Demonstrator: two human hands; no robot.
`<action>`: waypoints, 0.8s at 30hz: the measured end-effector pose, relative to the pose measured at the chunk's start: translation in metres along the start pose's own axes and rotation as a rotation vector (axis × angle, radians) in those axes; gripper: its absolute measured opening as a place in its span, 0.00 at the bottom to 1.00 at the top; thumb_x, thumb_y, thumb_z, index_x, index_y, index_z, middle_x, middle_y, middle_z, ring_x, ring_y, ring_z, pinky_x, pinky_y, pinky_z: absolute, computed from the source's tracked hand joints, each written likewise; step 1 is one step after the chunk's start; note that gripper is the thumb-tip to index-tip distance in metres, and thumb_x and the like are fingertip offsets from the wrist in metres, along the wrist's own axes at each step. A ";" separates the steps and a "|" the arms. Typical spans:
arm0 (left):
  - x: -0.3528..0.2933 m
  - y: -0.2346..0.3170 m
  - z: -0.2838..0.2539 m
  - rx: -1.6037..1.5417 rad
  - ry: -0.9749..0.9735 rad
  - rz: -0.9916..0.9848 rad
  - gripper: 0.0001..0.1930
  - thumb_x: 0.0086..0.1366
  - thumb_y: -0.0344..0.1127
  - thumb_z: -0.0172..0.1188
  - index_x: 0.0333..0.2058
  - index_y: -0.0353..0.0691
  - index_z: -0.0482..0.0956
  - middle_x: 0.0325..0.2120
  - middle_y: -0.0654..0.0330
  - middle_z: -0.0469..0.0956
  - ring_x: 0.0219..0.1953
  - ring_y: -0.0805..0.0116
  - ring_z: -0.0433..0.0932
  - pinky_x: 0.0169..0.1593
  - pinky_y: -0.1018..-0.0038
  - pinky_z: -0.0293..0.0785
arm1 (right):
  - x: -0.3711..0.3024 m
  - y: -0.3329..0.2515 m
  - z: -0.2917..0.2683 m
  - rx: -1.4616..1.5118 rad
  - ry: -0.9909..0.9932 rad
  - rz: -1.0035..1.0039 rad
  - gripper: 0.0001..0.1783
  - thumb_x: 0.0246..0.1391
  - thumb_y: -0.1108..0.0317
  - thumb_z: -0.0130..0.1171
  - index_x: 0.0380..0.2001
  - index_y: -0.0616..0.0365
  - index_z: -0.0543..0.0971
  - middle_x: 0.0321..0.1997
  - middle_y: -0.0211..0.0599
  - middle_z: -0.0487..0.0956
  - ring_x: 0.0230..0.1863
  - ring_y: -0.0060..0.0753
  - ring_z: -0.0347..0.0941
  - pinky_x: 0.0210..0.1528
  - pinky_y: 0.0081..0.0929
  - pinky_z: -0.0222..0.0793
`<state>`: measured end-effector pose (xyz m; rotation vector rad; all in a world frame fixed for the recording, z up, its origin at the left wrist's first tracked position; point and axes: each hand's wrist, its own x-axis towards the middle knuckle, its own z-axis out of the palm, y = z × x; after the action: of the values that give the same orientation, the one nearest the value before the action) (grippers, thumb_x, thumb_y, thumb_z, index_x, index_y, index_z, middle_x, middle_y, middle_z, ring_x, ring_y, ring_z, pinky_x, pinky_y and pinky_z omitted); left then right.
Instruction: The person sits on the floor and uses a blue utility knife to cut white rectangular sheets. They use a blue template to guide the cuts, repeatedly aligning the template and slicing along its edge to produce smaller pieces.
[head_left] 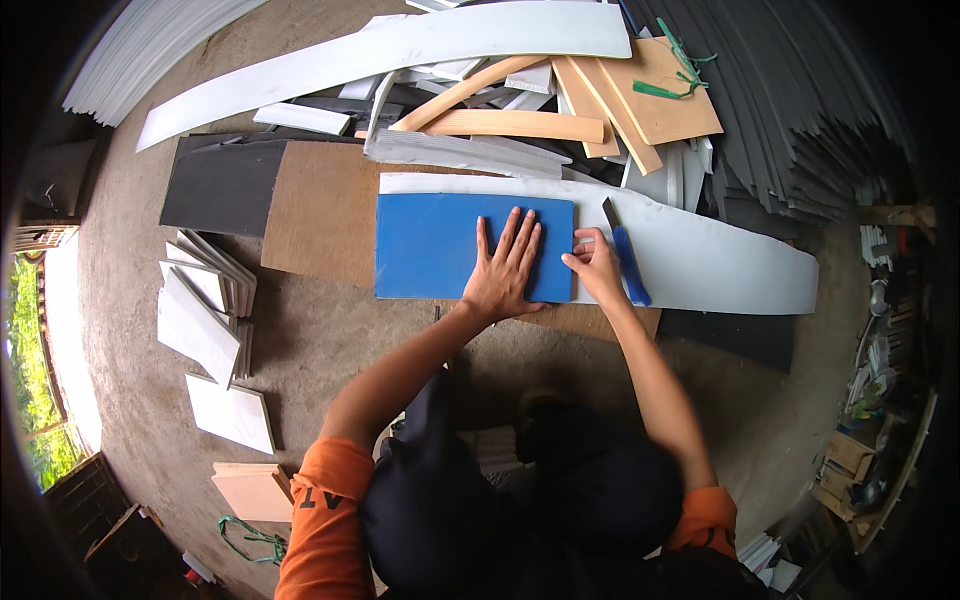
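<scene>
A blue rectangular board (425, 245) lies on a long white foam-like sheet (720, 255). My left hand (505, 270) rests flat on the blue board, fingers spread. At the board's right edge, my right hand (600, 268) has its thumb and bent fingers closed against the side. Just right of that hand, a utility knife (626, 255) with a blue handle lies on the white sheet, its blade pointing away from me. Beneath the sheet are a brown board (320, 210) and a black sheet (215, 185).
Beyond the work lies a heap of offcuts, with a long white strip (400, 50) and tan boards (655, 95) on top. Dark sheets (800, 90) are stacked at the far right. White pieces (205, 310) and a tan stack (250, 492) sit on the floor at left.
</scene>
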<state>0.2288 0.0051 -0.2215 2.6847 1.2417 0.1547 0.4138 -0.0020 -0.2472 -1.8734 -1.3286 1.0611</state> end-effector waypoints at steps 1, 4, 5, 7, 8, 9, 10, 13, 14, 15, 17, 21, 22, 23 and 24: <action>0.004 0.005 0.001 -0.025 0.007 -0.010 0.55 0.37 0.68 0.53 0.56 0.33 0.48 0.59 0.50 0.43 0.62 0.51 0.37 0.55 0.38 0.34 | 0.000 0.000 -0.001 -0.001 -0.006 0.005 0.22 0.36 0.74 0.63 0.38 0.58 0.67 0.26 0.32 0.72 0.25 0.21 0.68 0.28 0.19 0.66; 0.007 0.011 0.003 -0.010 -0.019 0.050 0.53 0.39 0.67 0.54 0.57 0.34 0.49 0.59 0.50 0.43 0.62 0.50 0.37 0.55 0.38 0.34 | 0.000 0.001 0.000 0.001 -0.012 0.002 0.22 0.37 0.74 0.63 0.38 0.58 0.68 0.26 0.33 0.73 0.25 0.21 0.68 0.28 0.20 0.67; 0.007 0.011 0.003 -0.024 -0.017 0.055 0.52 0.39 0.66 0.53 0.57 0.35 0.49 0.59 0.50 0.43 0.62 0.50 0.37 0.55 0.38 0.34 | 0.001 0.001 0.000 0.005 -0.003 -0.010 0.22 0.37 0.74 0.63 0.38 0.58 0.68 0.26 0.33 0.73 0.25 0.21 0.68 0.28 0.20 0.67; 0.010 0.007 0.002 -0.033 -0.001 0.050 0.52 0.39 0.66 0.53 0.57 0.35 0.49 0.59 0.51 0.43 0.62 0.50 0.37 0.55 0.39 0.34 | 0.004 -0.001 0.001 -0.009 0.004 -0.017 0.21 0.37 0.74 0.62 0.38 0.58 0.68 0.26 0.33 0.73 0.24 0.21 0.68 0.28 0.20 0.67; 0.008 0.005 0.001 -0.038 0.003 0.059 0.52 0.39 0.66 0.53 0.57 0.34 0.49 0.59 0.50 0.43 0.62 0.51 0.37 0.56 0.41 0.34 | 0.005 -0.003 0.000 -0.042 -0.012 0.011 0.21 0.36 0.74 0.62 0.37 0.58 0.67 0.26 0.33 0.73 0.24 0.23 0.69 0.28 0.22 0.67; 0.005 0.002 0.000 -0.136 0.046 0.071 0.49 0.43 0.65 0.51 0.56 0.34 0.50 0.59 0.53 0.43 0.62 0.51 0.38 0.57 0.43 0.33 | 0.005 -0.005 0.001 -0.076 -0.030 0.036 0.21 0.36 0.74 0.62 0.37 0.57 0.67 0.25 0.33 0.73 0.25 0.25 0.69 0.28 0.23 0.67; 0.000 -0.009 0.002 -0.232 0.094 0.060 0.46 0.46 0.62 0.51 0.56 0.35 0.50 0.59 0.55 0.45 0.62 0.52 0.38 0.57 0.44 0.32 | 0.006 -0.009 0.002 -0.040 -0.040 0.053 0.21 0.36 0.74 0.62 0.37 0.57 0.67 0.25 0.33 0.72 0.24 0.24 0.69 0.28 0.23 0.67; -0.032 -0.052 0.004 0.008 0.279 -0.232 0.38 0.50 0.51 0.56 0.55 0.35 0.54 0.58 0.59 0.51 0.60 0.49 0.44 0.58 0.46 0.34 | 0.008 -0.004 0.000 0.035 -0.057 0.067 0.21 0.36 0.76 0.61 0.36 0.57 0.66 0.26 0.33 0.71 0.25 0.23 0.68 0.27 0.21 0.66; -0.046 -0.064 -0.005 -0.007 0.331 -0.392 0.39 0.47 0.46 0.59 0.55 0.35 0.54 0.57 0.57 0.52 0.58 0.49 0.48 0.58 0.48 0.37 | 0.008 -0.002 -0.004 0.017 -0.062 0.098 0.21 0.36 0.76 0.61 0.36 0.57 0.66 0.26 0.33 0.71 0.25 0.23 0.68 0.27 0.21 0.66; -0.055 -0.072 -0.012 -0.025 0.382 -0.551 0.40 0.45 0.41 0.63 0.55 0.35 0.53 0.56 0.54 0.53 0.56 0.48 0.51 0.58 0.50 0.40 | 0.010 -0.001 -0.009 -0.002 -0.064 0.130 0.21 0.37 0.77 0.61 0.36 0.57 0.66 0.26 0.33 0.71 0.25 0.23 0.68 0.26 0.20 0.66; -0.077 -0.100 -0.014 -0.319 0.451 -0.635 0.43 0.41 0.35 0.65 0.55 0.35 0.52 0.56 0.52 0.54 0.53 0.49 0.54 0.57 0.55 0.45 | 0.011 -0.011 -0.009 0.002 -0.133 0.163 0.19 0.40 0.77 0.58 0.37 0.58 0.65 0.28 0.34 0.71 0.29 0.22 0.68 0.30 0.20 0.67; -0.086 -0.126 -0.005 -0.557 0.430 -0.552 0.48 0.34 0.29 0.68 0.55 0.34 0.50 0.54 0.48 0.55 0.50 0.49 0.58 0.54 0.62 0.53 | 0.013 -0.032 -0.007 -0.022 -0.204 0.277 0.19 0.41 0.77 0.57 0.37 0.58 0.64 0.29 0.34 0.71 0.31 0.25 0.69 0.33 0.23 0.68; -0.085 -0.128 -0.003 -0.529 0.441 -0.534 0.48 0.33 0.29 0.68 0.56 0.35 0.50 0.53 0.49 0.56 0.49 0.49 0.58 0.53 0.63 0.54 | 0.012 -0.033 -0.008 -0.027 -0.209 0.312 0.19 0.41 0.77 0.57 0.37 0.58 0.63 0.29 0.34 0.71 0.32 0.25 0.69 0.34 0.23 0.68; -0.085 -0.130 -0.002 -0.499 0.451 -0.515 0.49 0.33 0.28 0.68 0.56 0.35 0.50 0.53 0.49 0.57 0.49 0.49 0.59 0.53 0.64 0.56 | 0.013 -0.033 -0.009 -0.028 -0.219 0.326 0.20 0.41 0.77 0.58 0.38 0.58 0.63 0.30 0.35 0.70 0.32 0.26 0.69 0.34 0.24 0.68; -0.085 -0.132 -0.002 -0.468 0.460 -0.496 0.50 0.32 0.28 0.68 0.56 0.36 0.49 0.52 0.50 0.58 0.48 0.49 0.59 0.52 0.66 0.57 | 0.014 -0.031 -0.008 -0.027 -0.229 0.339 0.21 0.40 0.77 0.58 0.38 0.58 0.63 0.32 0.37 0.70 0.33 0.27 0.69 0.34 0.24 0.68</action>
<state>0.0750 0.0241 -0.2487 1.9348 1.6952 0.8986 0.4089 0.0206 -0.2206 -2.0965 -1.1734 1.4728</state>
